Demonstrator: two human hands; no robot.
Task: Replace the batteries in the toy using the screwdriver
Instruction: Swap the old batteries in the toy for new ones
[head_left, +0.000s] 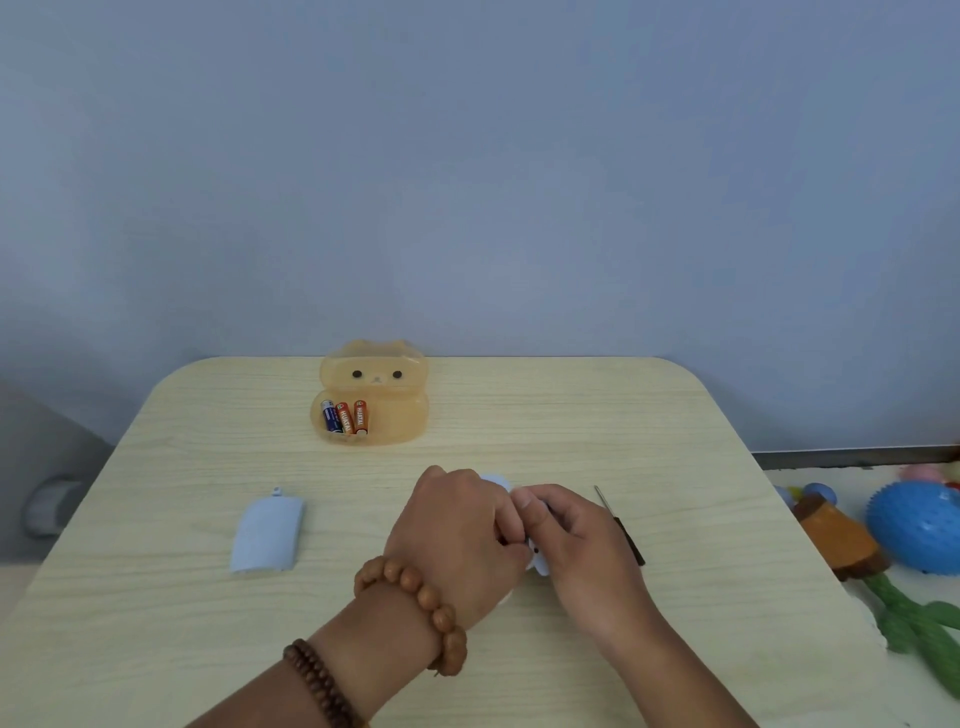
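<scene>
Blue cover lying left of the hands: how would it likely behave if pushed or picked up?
The blue cover looks like thin moulded plastic, so it is probably light and stiff. It lies arched on the table, so a push would likely slide or rock it rather than roll it.
</scene>
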